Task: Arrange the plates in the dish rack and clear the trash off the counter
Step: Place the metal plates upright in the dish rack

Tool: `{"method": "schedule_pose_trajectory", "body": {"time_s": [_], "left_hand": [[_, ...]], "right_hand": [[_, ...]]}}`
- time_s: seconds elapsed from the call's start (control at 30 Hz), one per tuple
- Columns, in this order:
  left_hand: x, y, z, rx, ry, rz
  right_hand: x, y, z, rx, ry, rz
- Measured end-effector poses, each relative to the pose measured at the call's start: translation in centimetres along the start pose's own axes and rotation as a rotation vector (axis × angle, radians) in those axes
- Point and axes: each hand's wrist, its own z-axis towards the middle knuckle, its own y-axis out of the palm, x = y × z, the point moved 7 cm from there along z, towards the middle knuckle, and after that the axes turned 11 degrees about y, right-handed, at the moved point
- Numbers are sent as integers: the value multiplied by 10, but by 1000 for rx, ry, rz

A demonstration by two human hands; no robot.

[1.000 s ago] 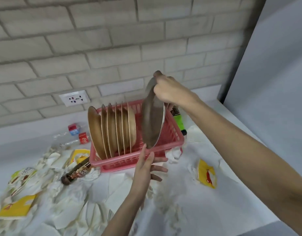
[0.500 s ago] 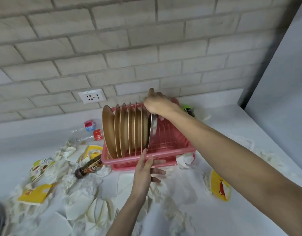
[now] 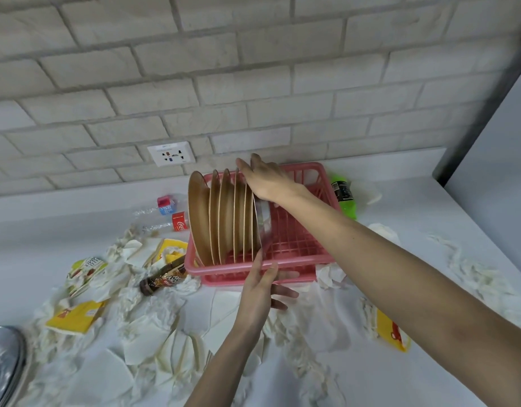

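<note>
Both your hands are released: the right hand (image 3: 268,180) rests straight-fingered on top of the plates (image 3: 224,218), and the left hand (image 3: 257,292) touches the front rim of the dish rack (image 3: 309,168). Plates stand upright in its left half; tissues (image 3: 147,324) and wrappers (image 3: 75,317) litter the counter (image 3: 429,207).

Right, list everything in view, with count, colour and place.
dish rack: one, pink, on counter by brick wall
brown plates: about six, brown, on edge in rack's left
steel plate: one, silver, right of them in rack
clear bottles: two, clear, left of rack
green bottle: one, green, right of rack
brown bottle: one, brown, rack's front left
yellow packets: about four, yellow, both sides of rack
crumpled paper: many, white, across counter
wall socket: one, white, above rack
left hand: one, at rack's front rim
right hand: one, over the plate tops
</note>
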Motion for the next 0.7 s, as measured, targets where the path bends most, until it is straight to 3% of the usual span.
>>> {"method": "schedule_pose_trajectory", "body": {"time_s": [0.37, 0.6, 0.7], "left_hand": [[-6, -17, -28, 58, 76, -46], [6, -68, -42, 59, 137, -2], [18, -104, -50, 115, 177, -6]], "right_hand": [[25, 2, -13, 85, -93, -134], [22, -15, -65, 427, -137, -140], [-10, 8, -112, 397, -287, -98]]}}
